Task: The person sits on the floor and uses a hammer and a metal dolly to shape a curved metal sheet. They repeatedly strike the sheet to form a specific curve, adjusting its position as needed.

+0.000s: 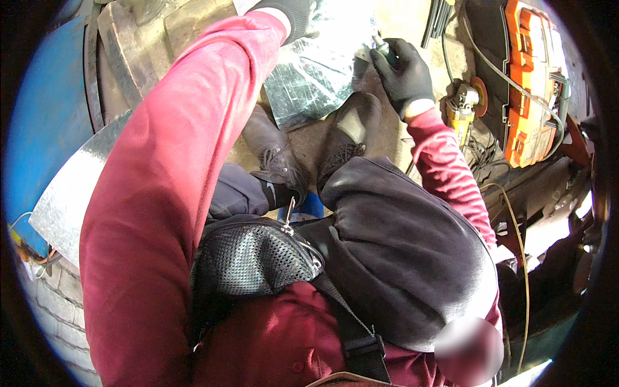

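Between and beyond my dark shoes (348, 135) lies a shiny, scratched metal sheet (306, 84), partly in glaring light. My left hand (298, 16), in a black glove, is at the far part of the sheet. The upper edge of the view cuts it off, so how its fingers are set does not show clearly. To the right of the sheet, my black-gloved right hand (407, 72) is closed around a small dark tool with a pale, narrow tip (380, 44). The tip points toward the sheet; whether it touches is unclear.
A yellow angle grinder (459, 119) rests on the floor right of my right hand, with cables around it. Farther right stands an orange and black case (523, 84). Dark rods (437, 22) lie at the far right. A blue panel (45, 122) and another metal sheet (71, 187) are left.
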Motion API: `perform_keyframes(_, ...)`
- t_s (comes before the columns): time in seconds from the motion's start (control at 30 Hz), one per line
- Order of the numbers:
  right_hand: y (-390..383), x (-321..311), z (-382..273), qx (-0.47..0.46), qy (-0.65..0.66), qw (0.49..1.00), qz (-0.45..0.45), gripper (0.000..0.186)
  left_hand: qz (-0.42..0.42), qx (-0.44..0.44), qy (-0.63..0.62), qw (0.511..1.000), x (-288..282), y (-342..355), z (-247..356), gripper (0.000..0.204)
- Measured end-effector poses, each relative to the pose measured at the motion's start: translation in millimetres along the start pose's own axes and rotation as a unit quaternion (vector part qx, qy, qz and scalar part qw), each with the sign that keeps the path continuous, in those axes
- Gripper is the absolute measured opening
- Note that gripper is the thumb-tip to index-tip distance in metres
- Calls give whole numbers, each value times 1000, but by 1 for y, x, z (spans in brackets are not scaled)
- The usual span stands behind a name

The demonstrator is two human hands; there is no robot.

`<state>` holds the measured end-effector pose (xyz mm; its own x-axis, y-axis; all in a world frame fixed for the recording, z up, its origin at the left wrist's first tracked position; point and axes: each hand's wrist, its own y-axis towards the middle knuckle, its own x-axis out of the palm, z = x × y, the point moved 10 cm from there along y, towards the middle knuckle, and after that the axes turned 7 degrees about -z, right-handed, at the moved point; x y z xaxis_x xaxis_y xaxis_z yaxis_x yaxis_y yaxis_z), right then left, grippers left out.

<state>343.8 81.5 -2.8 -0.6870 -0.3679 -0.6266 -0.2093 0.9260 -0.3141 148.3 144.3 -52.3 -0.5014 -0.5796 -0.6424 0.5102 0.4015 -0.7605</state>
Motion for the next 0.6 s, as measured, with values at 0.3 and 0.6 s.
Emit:
perform_keyframes(0.3, -8, 16, -87, -95, -178, 956, -213, 41, 1, -136, -211, 968, -15, -17, -28, 51)
perform_keyframes(0.6, 8, 51, -102, -114, -244, 944, -192, 28, 16, -140, -261, 955, -18, -14, -30, 45)
